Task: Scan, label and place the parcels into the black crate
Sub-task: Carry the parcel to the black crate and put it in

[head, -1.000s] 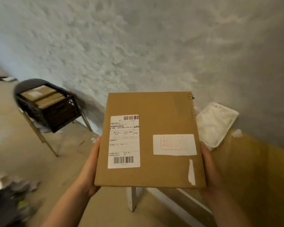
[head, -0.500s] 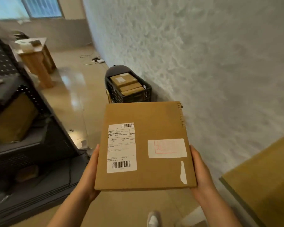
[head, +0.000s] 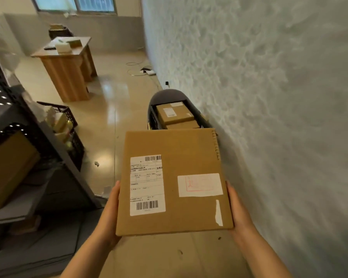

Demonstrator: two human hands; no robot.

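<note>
Two hands carry one flat cardboard parcel point(head: 174, 182) in your head view, held level in front of you. Your left hand point(head: 111, 209) grips its left edge and your right hand point(head: 236, 209) grips its right edge, palms against the sides; the fingers run under the box and are hidden, so how they curl cannot be told. On the parcel's top face you see a white shipping label point(head: 147, 184) with barcodes at its top and bottom, a second white label point(head: 200, 185) with faint red marks to its right, and a small torn white strip point(head: 219, 212) near the right corner.

Beyond the parcel's far edge, close against the textured grey wall point(head: 269, 97), stands the black crate point(head: 153, 117) on a dark round-backed seat point(head: 167, 94). It already holds brown parcels point(head: 174, 113), the top one bearing a white label. The parcel in your hands is apart from the crate and hides the crate's near part.

To your left you have a dark metal shelf unit point(head: 48, 157) with a cardboard box point(head: 10, 167) on it, and beside it a black basket point(head: 72, 135) of blurred items on the glossy floor point(head: 113, 109). Farther back stands a wooden desk whose tabletop point(head: 84, 40) carries a few small things, too blurred to name. A white device and cables point(head: 147, 71) lie on the floor by the wall.
</note>
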